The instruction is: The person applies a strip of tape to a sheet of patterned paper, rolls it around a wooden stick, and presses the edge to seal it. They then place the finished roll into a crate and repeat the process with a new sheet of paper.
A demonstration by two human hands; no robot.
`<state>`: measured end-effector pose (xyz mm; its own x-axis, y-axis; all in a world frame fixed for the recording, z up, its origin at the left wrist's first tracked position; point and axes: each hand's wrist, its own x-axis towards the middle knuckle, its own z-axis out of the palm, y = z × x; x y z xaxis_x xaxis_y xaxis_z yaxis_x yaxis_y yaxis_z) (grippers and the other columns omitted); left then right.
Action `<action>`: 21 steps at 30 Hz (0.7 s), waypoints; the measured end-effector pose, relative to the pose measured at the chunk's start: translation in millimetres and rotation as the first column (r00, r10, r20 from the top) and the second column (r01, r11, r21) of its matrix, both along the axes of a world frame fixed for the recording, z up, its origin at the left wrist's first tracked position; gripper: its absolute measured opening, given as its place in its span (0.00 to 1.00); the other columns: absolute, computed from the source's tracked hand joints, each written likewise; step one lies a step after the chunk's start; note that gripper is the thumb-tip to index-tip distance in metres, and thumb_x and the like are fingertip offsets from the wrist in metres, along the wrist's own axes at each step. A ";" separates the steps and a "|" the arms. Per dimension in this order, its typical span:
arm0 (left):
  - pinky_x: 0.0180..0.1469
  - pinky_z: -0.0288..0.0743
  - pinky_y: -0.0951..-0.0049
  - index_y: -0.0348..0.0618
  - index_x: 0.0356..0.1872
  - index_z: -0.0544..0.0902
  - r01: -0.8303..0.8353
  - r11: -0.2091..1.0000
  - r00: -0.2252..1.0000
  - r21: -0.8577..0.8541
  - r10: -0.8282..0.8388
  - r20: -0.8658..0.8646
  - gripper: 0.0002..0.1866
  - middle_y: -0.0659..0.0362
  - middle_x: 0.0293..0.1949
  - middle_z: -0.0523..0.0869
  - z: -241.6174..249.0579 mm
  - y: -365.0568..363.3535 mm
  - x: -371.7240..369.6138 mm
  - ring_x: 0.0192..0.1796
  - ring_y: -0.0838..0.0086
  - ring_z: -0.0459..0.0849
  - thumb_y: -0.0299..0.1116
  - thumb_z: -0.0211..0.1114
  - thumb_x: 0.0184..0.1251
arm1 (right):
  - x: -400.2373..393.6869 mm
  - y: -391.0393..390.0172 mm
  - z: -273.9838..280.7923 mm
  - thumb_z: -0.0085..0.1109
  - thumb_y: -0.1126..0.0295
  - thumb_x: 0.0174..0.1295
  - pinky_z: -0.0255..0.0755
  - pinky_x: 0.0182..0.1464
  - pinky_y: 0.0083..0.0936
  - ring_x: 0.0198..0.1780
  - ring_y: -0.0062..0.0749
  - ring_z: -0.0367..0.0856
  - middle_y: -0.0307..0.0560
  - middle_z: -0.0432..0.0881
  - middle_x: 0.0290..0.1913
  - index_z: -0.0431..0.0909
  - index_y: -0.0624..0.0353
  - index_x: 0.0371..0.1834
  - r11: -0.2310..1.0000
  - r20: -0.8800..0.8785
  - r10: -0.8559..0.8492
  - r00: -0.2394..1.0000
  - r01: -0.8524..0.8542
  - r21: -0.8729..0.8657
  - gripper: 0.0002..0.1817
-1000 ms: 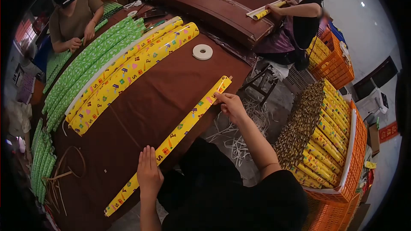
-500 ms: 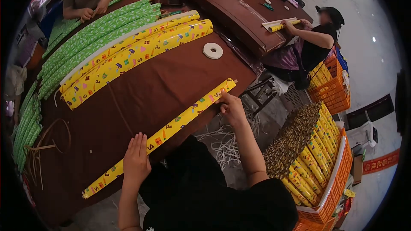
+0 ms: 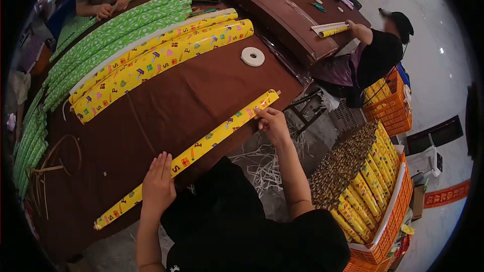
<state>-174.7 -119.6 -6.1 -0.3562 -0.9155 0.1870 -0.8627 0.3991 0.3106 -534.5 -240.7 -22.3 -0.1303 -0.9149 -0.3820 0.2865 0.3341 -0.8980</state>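
A narrow roll of yellow wrapping paper (image 3: pixel 214 137), printed with letters and small coloured pictures, lies diagonally along the near edge of the table. My left hand (image 3: pixel 159 184) rests flat across its lower left half, fingers stretched out and close together. Near the upper right end, my right hand (image 3: pixel 272 123) pinches the paper's near edge between thumb and fingertips, the other fingers curled. A short brown core end pokes out of the roll beyond that hand. Farther back on the table lie wider sheets of the same yellow paper (image 3: pixel 166 65), loosely curled.
A white tape roll (image 3: pixel 252 56) lies on the brown tabletop (image 3: pixel 201 90). Green patterned rolls (image 3: pixel 116 45) fill the back left. Brown strips (image 3: pixel 63 163) curl at left. An orange crate (image 3: pixel 390 221) of finished yellow rolls stands at right. Two people work at the tables.
The fingers of my right hand have curled in more against the paper's edge. My left hand stays flat on the roll. The co-worker at right has turned and leaned away.
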 end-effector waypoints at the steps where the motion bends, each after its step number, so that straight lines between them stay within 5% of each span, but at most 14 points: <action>1: 0.71 0.65 0.57 0.30 0.64 0.70 0.003 1.000 1.000 0.011 -0.002 -0.011 0.31 0.41 0.63 0.75 0.2 -0.5 0.4 0.66 0.54 0.74 0.19 0.59 0.54 | -1.2 0.5 -1.8 0.66 0.69 0.62 0.60 0.20 0.14 0.18 0.18 0.75 0.42 0.84 0.29 0.79 0.59 0.29 1.000 0.023 0.011 1.000 -0.011 -0.013 0.08; 18: 0.72 0.64 0.55 0.29 0.65 0.69 -0.001 0.997 0.999 -0.072 0.004 0.053 0.32 0.40 0.63 0.74 -5.5 3.7 -4.3 0.67 0.52 0.73 0.20 0.58 0.53 | -15.6 12.6 18.2 0.56 0.64 0.69 0.68 0.23 0.16 0.23 0.22 0.80 0.46 0.86 0.36 0.80 0.63 0.41 0.992 0.109 0.096 0.989 -0.103 0.067 0.12; 21: 0.72 0.63 0.55 0.29 0.65 0.69 -0.001 0.996 0.998 -0.088 0.007 0.068 0.32 0.40 0.63 0.74 -7.3 4.9 -5.4 0.67 0.52 0.73 0.20 0.57 0.53 | -14.4 14.6 24.3 0.54 0.61 0.70 0.69 0.23 0.16 0.24 0.22 0.80 0.47 0.86 0.37 0.79 0.64 0.43 0.987 -0.029 0.133 0.991 -0.130 0.089 0.15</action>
<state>-180.1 -114.7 -13.4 -0.3674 -0.8978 0.2426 -0.8821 0.4191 0.2152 -549.0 -226.1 2.0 -0.0259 -0.8885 -0.4582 0.2038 0.4441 -0.8725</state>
